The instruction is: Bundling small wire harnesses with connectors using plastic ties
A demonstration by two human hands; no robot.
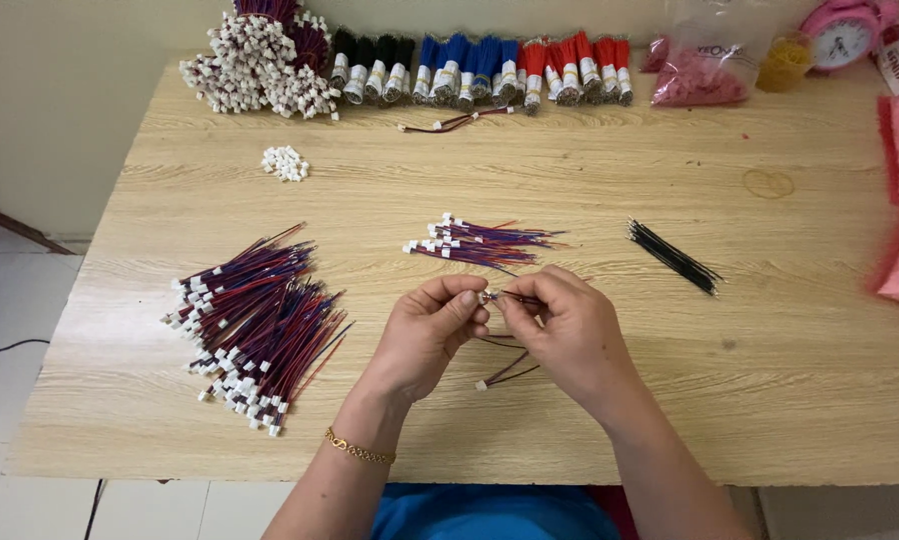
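My left hand (pixel 428 335) and my right hand (pixel 568 335) meet above the middle of the wooden table (pixel 770 400). Both pinch a small white connector (pixel 488 297) with thin red and dark wires. A loose wire end with a white plug (pixel 500 376) hangs down between my hands. Just beyond my fingers lies a small bunch of red-and-blue wires with white connectors (pixel 480 243). A gold bracelet (pixel 358 450) sits on my left wrist.
A big pile of red-and-blue connector wires (pixel 255 325) lies at the left. Black wires (pixel 673 256) lie at the right. Along the back edge: white connectors heap (pixel 260 70), black, blue and red wire bundles (pixel 490 68), a plastic bag (pixel 705 60), a pink clock (pixel 842 35). Loose white housings (pixel 286 163).
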